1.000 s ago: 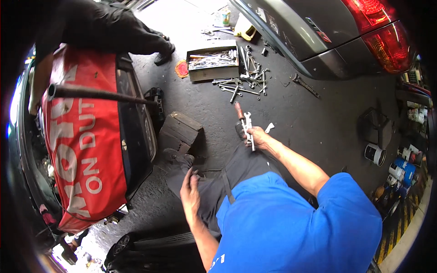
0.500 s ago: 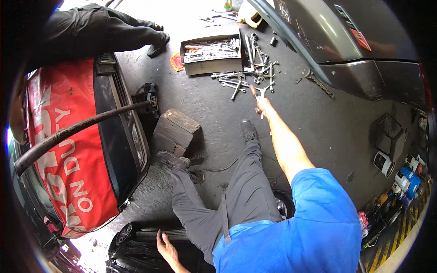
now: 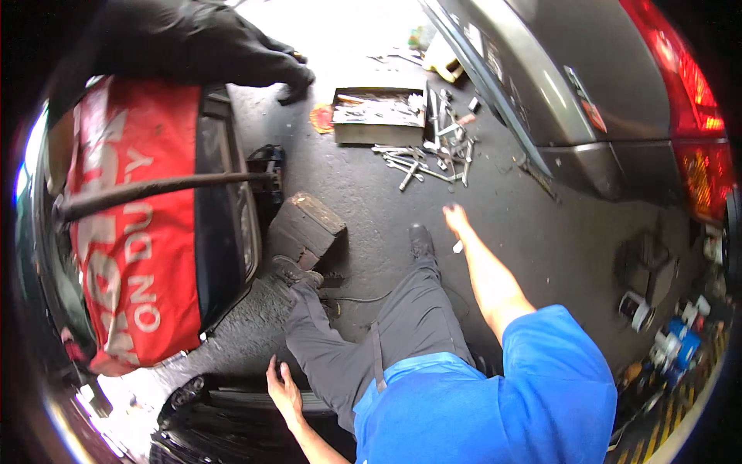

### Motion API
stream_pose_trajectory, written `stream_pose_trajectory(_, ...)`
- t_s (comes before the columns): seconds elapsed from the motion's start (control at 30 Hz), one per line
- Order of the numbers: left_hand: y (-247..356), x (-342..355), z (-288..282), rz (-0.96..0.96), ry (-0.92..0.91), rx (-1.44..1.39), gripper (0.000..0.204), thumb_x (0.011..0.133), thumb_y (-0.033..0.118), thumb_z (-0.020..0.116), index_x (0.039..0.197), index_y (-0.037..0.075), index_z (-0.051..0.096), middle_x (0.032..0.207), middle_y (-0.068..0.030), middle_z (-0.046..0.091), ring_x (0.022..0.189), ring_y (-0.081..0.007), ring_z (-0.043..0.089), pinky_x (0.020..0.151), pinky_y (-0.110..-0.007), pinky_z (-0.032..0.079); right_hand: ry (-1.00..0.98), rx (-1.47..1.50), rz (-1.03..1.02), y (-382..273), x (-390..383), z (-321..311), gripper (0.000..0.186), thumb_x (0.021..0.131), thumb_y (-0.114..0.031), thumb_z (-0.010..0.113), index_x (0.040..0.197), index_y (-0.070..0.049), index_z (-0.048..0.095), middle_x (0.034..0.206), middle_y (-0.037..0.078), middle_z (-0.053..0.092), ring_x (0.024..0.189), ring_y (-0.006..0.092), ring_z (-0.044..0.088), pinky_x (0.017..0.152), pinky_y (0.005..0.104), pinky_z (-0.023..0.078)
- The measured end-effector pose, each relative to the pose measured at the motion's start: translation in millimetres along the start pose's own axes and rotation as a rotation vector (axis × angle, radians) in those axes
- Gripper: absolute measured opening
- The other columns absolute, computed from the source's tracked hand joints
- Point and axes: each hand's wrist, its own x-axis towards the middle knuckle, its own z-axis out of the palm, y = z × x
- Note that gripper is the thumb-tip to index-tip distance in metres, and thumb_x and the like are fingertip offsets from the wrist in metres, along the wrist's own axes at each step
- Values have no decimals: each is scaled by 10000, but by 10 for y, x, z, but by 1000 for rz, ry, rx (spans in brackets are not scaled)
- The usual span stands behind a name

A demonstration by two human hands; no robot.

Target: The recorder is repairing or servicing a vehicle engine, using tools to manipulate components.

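My left hand [image 3: 284,391] hangs open beside my left leg, fingers apart and empty. My right hand [image 3: 455,218] reaches forward on an outstretched arm, short of a pile of loose wrenches [image 3: 410,168] on the dark floor. Its fingers are blurred, and I cannot tell their shape or whether anything is in them. Behind the pile sits an open metal toolbox [image 3: 379,133] full of tools. A reddish handle [image 3: 466,119] lies among the tools at the box's right. A worn wooden block [image 3: 308,220] is by my left foot.
A co-worker's dark-trousered legs [image 3: 216,54] are at upper left, beside a red cover [image 3: 147,232] on a vehicle, crossed by a long metal bar [image 3: 162,185]. A grey car's rear [image 3: 587,93] overhangs upper right. Cans [image 3: 672,348] and containers line the right side.
The wrench and red-handled tool earlier in my right hand no longer show there; a reddish handle now appears in the pile. My right hand has drawn back slightly; my left has dropped since a second ago.
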Motion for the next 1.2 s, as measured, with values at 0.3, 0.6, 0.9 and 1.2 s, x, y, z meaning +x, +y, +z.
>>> stream_pose_trajectory(0.3, -32, -117, -113, -79, 208, -309, 384, 934, 274, 560, 1224, 24, 574, 1127, -183, 617, 1009, -325, 613, 895, -378, 472, -494, -191, -79, 747, -1097, -91, 290, 858, -243, 559, 852, 32, 650, 753, 146, 635, 664, 231, 585, 539, 416, 463)
stream_pose_trajectory(0.6, -359, -180, -262, -180, 425, -540, 388, 940, 304, 550, 1209, 27, 590, 1087, -175, 636, 936, -325, 633, 843, -393, 492, -781, -113, -321, -2011, -958, 31, 246, 931, -245, 565, 1055, -35, 593, 868, 74, 610, 709, 191, 621, 562, 346, 518)
stream_pose_trajectory(0.9, -800, 1040, -1070, -77, 591, -851, 349, 944, 249, 571, 1200, 14, 603, 1052, -144, 678, 934, -222, 662, 794, -312, 518, -1196, -409, -1294, -5355, -3246, 1379, 424, 946, -300, 580, 1207, 33, 560, 1119, 115, 646, 1003, 156, 600, 854, 288, 460)
stream_pose_trajectory(1.2, -1670, 2697, -3304, 109, 745, -892, 330, 973, 230, 541, 1197, -5, 602, 985, -97, 688, 888, -148, 644, 792, -277, 510, -23, 21, -1855, -8149, -4669, 2979, 240, 913, -132, 562, 1127, -29, 599, 1209, 192, 545, 1146, 372, 495, 974, 424, 400)
